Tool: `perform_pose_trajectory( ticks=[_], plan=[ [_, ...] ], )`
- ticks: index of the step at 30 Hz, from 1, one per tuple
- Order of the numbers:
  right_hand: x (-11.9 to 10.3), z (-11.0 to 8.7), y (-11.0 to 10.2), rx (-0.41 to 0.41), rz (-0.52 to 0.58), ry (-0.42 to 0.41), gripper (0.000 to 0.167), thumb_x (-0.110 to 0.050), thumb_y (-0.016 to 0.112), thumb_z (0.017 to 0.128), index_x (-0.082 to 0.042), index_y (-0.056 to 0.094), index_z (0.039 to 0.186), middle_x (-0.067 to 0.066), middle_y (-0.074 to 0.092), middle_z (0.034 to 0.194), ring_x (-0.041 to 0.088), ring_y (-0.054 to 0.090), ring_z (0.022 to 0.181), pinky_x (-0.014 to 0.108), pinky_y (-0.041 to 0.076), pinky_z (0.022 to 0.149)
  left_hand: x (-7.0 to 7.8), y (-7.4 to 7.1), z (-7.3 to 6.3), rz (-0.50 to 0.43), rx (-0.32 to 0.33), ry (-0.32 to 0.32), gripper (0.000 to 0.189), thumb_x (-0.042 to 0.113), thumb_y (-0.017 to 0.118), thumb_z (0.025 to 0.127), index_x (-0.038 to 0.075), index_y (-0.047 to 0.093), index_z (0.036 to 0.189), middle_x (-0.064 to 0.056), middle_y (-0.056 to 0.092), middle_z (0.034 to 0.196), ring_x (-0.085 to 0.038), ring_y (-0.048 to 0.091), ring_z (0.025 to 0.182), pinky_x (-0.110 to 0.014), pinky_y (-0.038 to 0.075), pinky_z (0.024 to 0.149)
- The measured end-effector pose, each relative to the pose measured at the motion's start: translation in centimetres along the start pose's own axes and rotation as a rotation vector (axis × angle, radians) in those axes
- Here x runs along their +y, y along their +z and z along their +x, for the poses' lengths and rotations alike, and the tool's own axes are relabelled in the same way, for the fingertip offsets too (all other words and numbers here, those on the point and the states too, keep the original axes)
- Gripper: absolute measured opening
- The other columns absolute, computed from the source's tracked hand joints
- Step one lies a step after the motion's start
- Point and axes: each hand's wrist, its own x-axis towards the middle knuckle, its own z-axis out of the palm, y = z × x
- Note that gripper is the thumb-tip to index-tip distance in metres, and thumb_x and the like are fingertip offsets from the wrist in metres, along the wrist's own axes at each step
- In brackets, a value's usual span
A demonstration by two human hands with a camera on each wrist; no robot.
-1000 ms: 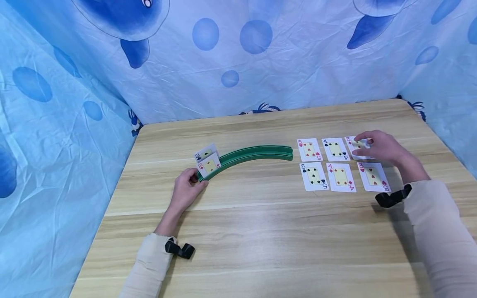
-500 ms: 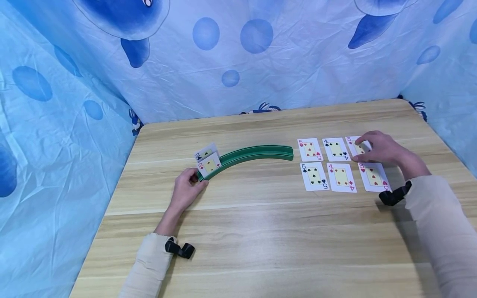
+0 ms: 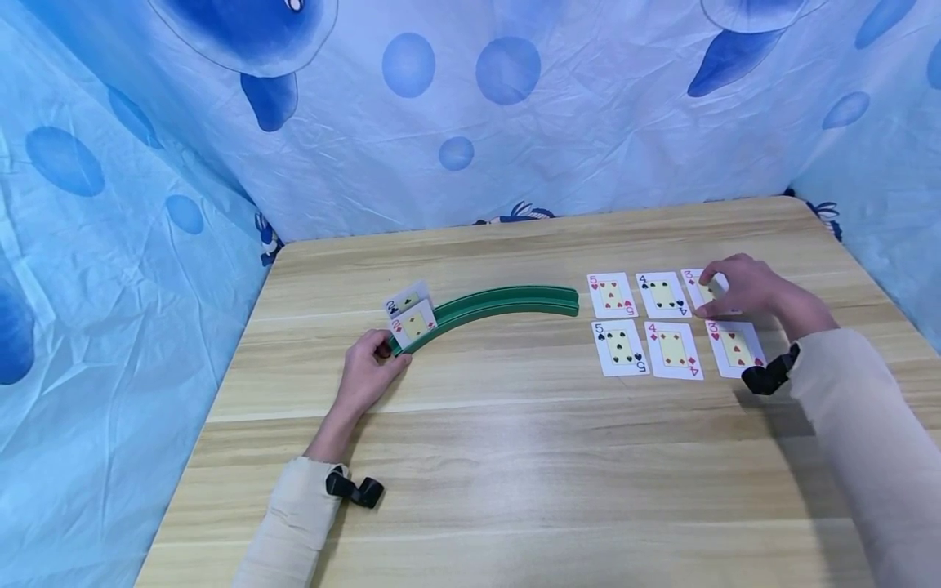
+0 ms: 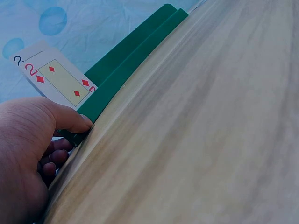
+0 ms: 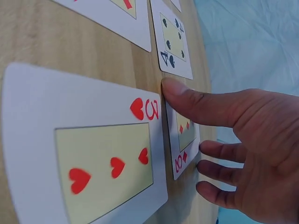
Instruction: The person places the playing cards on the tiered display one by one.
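Observation:
At the left end of a curved green card holder [image 3: 507,300], my left hand [image 3: 365,371] grips the rail between thumb and fingers. Two playing cards stand in the holder by that hand: a two of diamonds [image 3: 415,325] in front and a two of clubs [image 3: 407,300] behind it. My right hand [image 3: 757,290] is over the three of diamonds [image 5: 186,135], which lies flat. In the right wrist view the thumb touches this card's corner, and the lower fingers are bent beside its edge. The index finger is hidden there. The three of hearts [image 3: 735,349] lies just in front.
Left of the right hand lie the four of spades [image 3: 662,295], five of hearts [image 3: 611,296], five of spades [image 3: 620,348] and four of diamonds [image 3: 673,350], all face up. The wooden table [image 3: 470,474] ends at a blue patterned cloth [image 3: 470,106] behind.
My right thumb has slid toward the near edge of the three of diamonds, and the index finger has shifted slightly nearer. The card stays flat. My left hand and the holder have not moved.

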Motion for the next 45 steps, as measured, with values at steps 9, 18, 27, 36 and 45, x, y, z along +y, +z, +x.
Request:
perform_pose_trajectory(
  ticks=[9, 18, 27, 36, 45],
  plan=[
    [-0.6, -0.3, -0.2, 0.008, 0.008, 0.034, 0.071, -0.032, 0.082, 0.080, 0.005, 0.048, 0.130, 0.042, 0.029, 0.137, 0.057, 0.032, 0.121, 0.070, 0.034, 0.097, -0.2, 0.2, -0.1, -0.012, 0.013, 0.016, 0.036, 0.005, 0.076, 0.083, -0.006, 0.066, 0.116, -0.020, 0.065, 0.107, -0.025, 0.054, 0.090, -0.022, 0.042, 0.075],
    [-1.3, -1.6, 0.8, 0.223, -0.032, 0.048, 0.112, -0.033, 0.087, 0.074, 0.000, 0.018, 0.156, 0.044, 0.023, 0.140, 0.057, 0.027, 0.120, 0.072, 0.033, 0.092, -0.3, 0.2, -0.1, 0.008, 0.016, 0.018, 0.037, 0.007, 0.076, 0.084, -0.006, 0.066, 0.117, -0.019, 0.065, 0.108, -0.024, 0.054, 0.089, -0.021, 0.042, 0.074],
    [-1.0, -2.1, 1.1, 0.339, -0.141, 0.021, 0.096, -0.036, 0.090, 0.068, 0.011, 0.042, 0.136, 0.042, 0.030, 0.133, 0.056, 0.029, 0.113, 0.066, 0.037, 0.083, -0.2, 0.2, -0.1, -0.009, 0.009, 0.004, 0.037, 0.006, 0.076, 0.084, -0.006, 0.066, 0.118, -0.020, 0.064, 0.108, -0.026, 0.055, 0.091, -0.021, 0.042, 0.075],
    [-0.7, -2.8, 0.9, 0.342, -0.163, 0.042, 0.083, -0.032, 0.086, 0.076, 0.009, 0.041, 0.133, 0.040, 0.034, 0.131, 0.052, 0.049, 0.091, 0.059, 0.046, 0.070, -0.1, 0.1, -0.2, -0.002, 0.009, 0.005, 0.038, 0.005, 0.076, 0.084, -0.006, 0.065, 0.118, -0.020, 0.065, 0.108, -0.027, 0.056, 0.090, -0.021, 0.042, 0.074],
    [-0.4, -4.2, 0.2, 0.318, -0.108, -0.011, 0.055, -0.016, 0.071, 0.089, 0.005, 0.041, 0.131, 0.036, 0.046, 0.123, 0.052, 0.052, 0.102, 0.060, 0.043, 0.075, -0.2, 0.0, -0.1, 0.010, 0.005, 0.021, 0.038, 0.005, 0.075, 0.084, -0.006, 0.065, 0.119, -0.021, 0.065, 0.108, -0.027, 0.056, 0.091, -0.021, 0.043, 0.074]
  ],
)
